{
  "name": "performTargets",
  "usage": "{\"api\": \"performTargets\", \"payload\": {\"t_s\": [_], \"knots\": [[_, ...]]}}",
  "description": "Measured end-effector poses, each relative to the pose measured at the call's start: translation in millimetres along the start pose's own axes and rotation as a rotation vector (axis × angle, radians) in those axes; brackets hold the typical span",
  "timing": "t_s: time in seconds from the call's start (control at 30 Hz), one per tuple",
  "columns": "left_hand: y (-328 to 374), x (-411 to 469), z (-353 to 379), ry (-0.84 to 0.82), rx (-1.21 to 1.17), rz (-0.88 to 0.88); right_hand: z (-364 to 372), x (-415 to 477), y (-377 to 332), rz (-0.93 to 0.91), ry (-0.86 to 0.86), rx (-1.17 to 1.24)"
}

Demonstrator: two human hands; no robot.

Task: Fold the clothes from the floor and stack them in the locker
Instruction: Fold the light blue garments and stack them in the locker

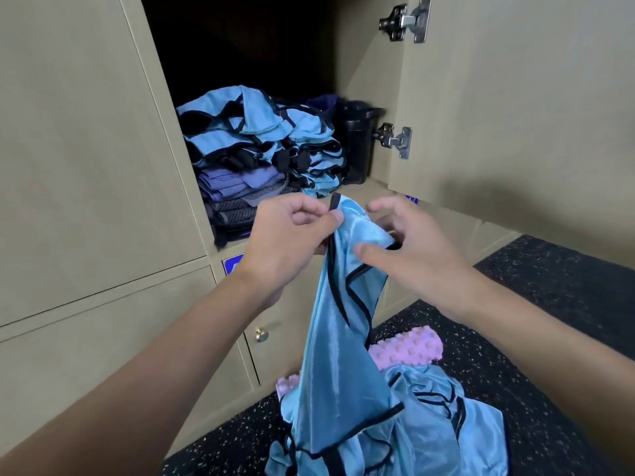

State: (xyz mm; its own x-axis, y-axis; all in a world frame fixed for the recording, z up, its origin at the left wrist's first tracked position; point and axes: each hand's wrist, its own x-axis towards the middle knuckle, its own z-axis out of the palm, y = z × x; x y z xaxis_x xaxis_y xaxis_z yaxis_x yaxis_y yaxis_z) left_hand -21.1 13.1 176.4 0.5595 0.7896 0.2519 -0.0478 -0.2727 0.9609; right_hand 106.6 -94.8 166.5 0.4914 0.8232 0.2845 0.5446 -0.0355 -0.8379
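Observation:
A shiny light-blue vest with black trim (338,341) hangs in front of me, lifted off the floor. My left hand (285,242) pinches its top edge between thumb and fingers. My right hand (409,249) hovers just right of the cloth with fingers spread, the thumb touching the fabric. More blue vests (443,427) lie in a heap on the floor below. Inside the open locker (360,56) sits a stack of folded clothes (261,156): blue vests on top, purple and dark items beneath.
The locker door (515,97) stands open on the right, hinges showing. A black container (357,146) stands inside beside the stack. A pink knobbly foam roller (405,348) lies on the dark speckled floor (549,304). Shut lockers lie left and below.

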Motion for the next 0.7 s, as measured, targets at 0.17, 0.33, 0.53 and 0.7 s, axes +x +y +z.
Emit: {"api": "performTargets", "payload": {"t_s": [0.17,0.33,0.53,0.7], "knots": [[-0.1,3.5,-2.6,0.044,-0.026,-0.011,-10.3,14.8,4.7,-0.017,0.175,-0.037],[1.9,-0.6,-7.1,0.05,-0.016,0.016,-23.7,14.6,0.6,-0.076,0.267,0.061],[8.7,-13.2,-9.9,-0.064,-0.012,0.049,-28.6,3.2,-2.9,-0.049,0.27,0.077],[13.3,-32.5,-5.8,-0.289,0.09,0.032,-24.6,-10.4,-9.4,-0.046,0.213,0.116]]}}
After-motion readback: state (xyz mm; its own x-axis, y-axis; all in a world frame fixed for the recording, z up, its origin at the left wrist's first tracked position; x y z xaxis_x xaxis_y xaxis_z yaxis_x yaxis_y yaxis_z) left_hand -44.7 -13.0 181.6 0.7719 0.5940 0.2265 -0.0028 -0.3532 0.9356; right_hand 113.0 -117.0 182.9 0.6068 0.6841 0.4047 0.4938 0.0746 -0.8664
